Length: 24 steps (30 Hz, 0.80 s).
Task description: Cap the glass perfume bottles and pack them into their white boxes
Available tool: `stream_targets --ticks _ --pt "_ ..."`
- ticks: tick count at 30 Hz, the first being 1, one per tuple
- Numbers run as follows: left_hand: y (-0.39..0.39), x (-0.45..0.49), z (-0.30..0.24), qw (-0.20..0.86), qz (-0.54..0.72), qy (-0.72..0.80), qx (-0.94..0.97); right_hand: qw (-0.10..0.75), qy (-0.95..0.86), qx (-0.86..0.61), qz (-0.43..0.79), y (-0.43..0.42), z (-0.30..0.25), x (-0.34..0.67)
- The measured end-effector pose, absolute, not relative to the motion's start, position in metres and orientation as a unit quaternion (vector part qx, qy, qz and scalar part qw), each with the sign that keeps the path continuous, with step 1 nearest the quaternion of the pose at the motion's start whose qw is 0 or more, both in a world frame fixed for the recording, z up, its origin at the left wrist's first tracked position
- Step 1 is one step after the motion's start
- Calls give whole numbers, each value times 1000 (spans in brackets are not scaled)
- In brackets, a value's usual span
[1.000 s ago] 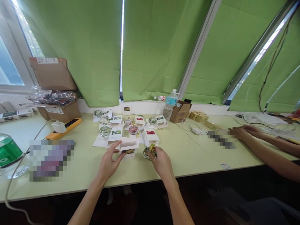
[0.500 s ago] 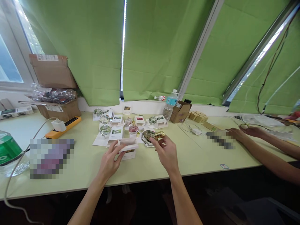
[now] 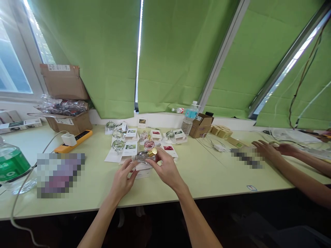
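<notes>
Far left: orange power strip, white plug on it, likely to feed the cable. Left hand: thumb and fingers pinching the white box at its left side, apparently to steady it; contact with the glass hard to tell. Glass bottle lies tipped over the box. Right hand: fingers pinching its gold-capped end, seemingly leaving the body free. Far right: another person's hands over the table.

Right hand has room rightward; glass bottles crowd ahead
</notes>
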<state>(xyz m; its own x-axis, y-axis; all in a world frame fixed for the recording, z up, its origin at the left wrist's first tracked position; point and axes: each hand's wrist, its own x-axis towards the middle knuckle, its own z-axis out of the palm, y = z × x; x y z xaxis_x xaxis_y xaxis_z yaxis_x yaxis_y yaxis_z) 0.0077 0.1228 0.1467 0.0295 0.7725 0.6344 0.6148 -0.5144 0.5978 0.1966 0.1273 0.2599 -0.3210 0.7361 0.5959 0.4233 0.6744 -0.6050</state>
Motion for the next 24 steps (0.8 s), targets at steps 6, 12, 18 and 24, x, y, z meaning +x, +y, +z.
stream_targets --ticks 6,12,18,24 --pt "121 10 152 97 502 487 708 450 -797 -379 137 134 260 197" --pt "121 12 153 119 513 501 687 404 -830 -362 130 140 259 198" --pt "120 12 155 145 515 510 674 362 -840 -382 130 141 262 197" --pt "117 11 158 159 511 505 678 324 -848 -389 158 144 260 195"
